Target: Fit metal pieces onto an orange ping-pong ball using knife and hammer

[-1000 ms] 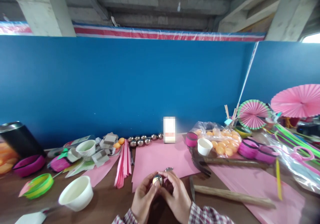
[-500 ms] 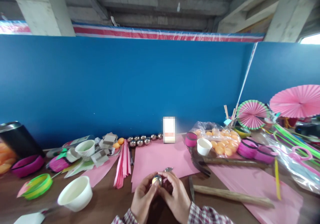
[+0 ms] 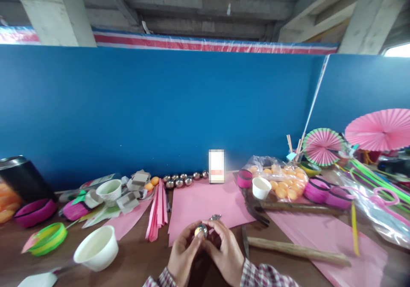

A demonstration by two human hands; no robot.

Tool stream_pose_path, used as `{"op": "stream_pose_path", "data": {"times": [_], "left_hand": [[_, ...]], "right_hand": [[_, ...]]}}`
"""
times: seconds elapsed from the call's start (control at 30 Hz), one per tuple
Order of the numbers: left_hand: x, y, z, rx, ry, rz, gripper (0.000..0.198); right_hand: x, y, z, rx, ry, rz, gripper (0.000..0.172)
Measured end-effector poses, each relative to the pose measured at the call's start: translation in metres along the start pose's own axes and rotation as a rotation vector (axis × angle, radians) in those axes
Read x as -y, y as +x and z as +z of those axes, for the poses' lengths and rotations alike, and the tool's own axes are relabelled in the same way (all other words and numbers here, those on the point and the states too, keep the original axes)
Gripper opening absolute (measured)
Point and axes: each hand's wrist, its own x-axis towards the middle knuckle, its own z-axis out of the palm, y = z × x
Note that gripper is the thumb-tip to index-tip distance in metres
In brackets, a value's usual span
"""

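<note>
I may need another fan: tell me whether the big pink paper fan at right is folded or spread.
Spread: the pink paper fan is opened out, its pleats radiating from the centre.

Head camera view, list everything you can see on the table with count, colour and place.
shiny ball: one, silver, held between both hands
small metal piece: one, silver, on the pink sheet just beyond the fingers
pink sheet: one, pink, table centre
silver balls: a row, exact count unclear, by the blue wall
hammers: two, wooden handles, right of the hands
near bowl: one, white, front left
small cups: two, white, one left, one right
bag of orange balls: one, clear, right
paper fans: two open, pink, far right
folded pink paper: one stack, left of the sheet
left hand: grip on the shiny ball
right hand: grip on the shiny ball
</note>
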Motion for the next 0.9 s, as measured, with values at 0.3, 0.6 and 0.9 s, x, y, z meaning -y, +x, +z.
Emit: {"op": "stream_pose_path", "data": {"times": [0.3,0.6,0.9], "left_hand": [[-0.0031,-0.0020,0.0034,-0.001,-0.019,-0.026,0.029],[-0.0017,-0.0011,0.0013,-0.050,0.030,-0.006,0.033],[-0.0036,-0.0008,0.0026,-0.044,-0.002,-0.017,0.032]], "right_hand": [[0.0024,0.0019,-0.0001,0.013,0.035,-0.001,0.030],[0.0073,0.0022,-0.0005,0.027,0.031,-0.002,0.030],[0.0080,0.0017,-0.0008,0.031,0.017,-0.006,0.035]]}}
